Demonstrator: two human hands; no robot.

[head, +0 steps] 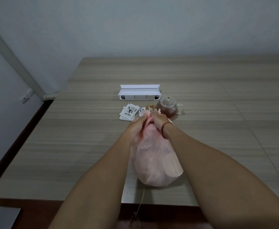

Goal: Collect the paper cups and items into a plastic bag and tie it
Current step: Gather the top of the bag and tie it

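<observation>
A full pink plastic bag [156, 164] stands on the wooden table [86, 146] near its front edge. Both hands meet at the bag's gathered top. My left hand [136, 129] grips the bunched plastic from the left side. From the right, my right hand [158, 120], with a red cord on its wrist, pinches the twisted neck of the bag. The bag's contents show only as faint shapes through the plastic.
Behind the bag lie white tea sachets [129, 112] and a few small packets [149, 107]. A glass teapot [169, 107] with brown tea stands to the right of them. A white power strip box [139, 93] sits farther back. The wall is at the left.
</observation>
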